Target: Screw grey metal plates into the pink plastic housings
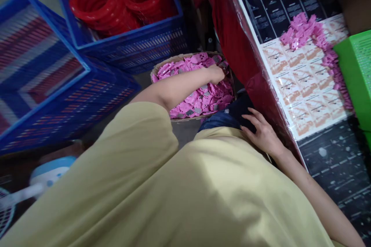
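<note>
My left hand [216,74] reaches down into an open carton [154,68] heaped with small pink plastic pieces [193,98], some with grey squares on them. It touches the pieces near the far right side of the carton. Its fingers are turned down and hidden, so what they hold does not show. My right hand [259,131] hangs beside my lap, close to the table's edge, with its fingers spread and nothing in them.
At the right, a table [319,158] with a red cloth side bears a pink pile [304,32] and a green basket [358,73]. Blue crates stand left; one [133,48] holds red rings [94,2]. A blue-and-white object [52,171] is at lower left.
</note>
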A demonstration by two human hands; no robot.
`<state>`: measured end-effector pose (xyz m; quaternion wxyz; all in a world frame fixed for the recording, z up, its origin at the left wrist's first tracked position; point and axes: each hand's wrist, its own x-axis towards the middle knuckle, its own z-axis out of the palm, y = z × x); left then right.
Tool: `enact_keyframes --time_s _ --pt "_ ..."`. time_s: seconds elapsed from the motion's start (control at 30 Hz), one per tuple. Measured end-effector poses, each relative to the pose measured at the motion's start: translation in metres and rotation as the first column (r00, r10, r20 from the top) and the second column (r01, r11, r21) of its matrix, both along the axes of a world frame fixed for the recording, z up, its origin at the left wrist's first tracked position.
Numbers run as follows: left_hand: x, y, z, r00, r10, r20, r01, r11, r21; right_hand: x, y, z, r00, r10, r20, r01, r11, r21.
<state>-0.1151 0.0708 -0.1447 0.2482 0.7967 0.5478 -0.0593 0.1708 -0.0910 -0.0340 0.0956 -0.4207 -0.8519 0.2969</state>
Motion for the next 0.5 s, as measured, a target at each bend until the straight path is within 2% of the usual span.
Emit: enact_keyframes --time_s 0.1,0.23,0.37,0.5 --pt "-0.007 -0.019 0.011 0.993 -0.109 -0.042 0.108 0.994 -0.021 0.003 -0.001 -0.001 1.0 -0.007 -0.003 0.007 1.0 -0.008" --pt "-0.032 -0.06 0.019 0.951 -0.31 -0.004 0.31 0.949 0.05 0.006 -0.003 -0.005 0.999 -0.031 -0.011 0.031 0.999 -0.022" --pt "-0.059 -0.106 0.015 0.959 -0.284 -0.015 0.284 0.959 0.007 0.006 -0.006 -0.008 1.0 -0.019 -0.004 0.019 0.999 -0.036" --pt "-0.067 -0.133 0.007 0.955 -0.296 0.003 0.296 0.955 0.02 0.004 -0.007 -0.007 1.0 -0.027 -0.002 0.026 0.999 -0.041"
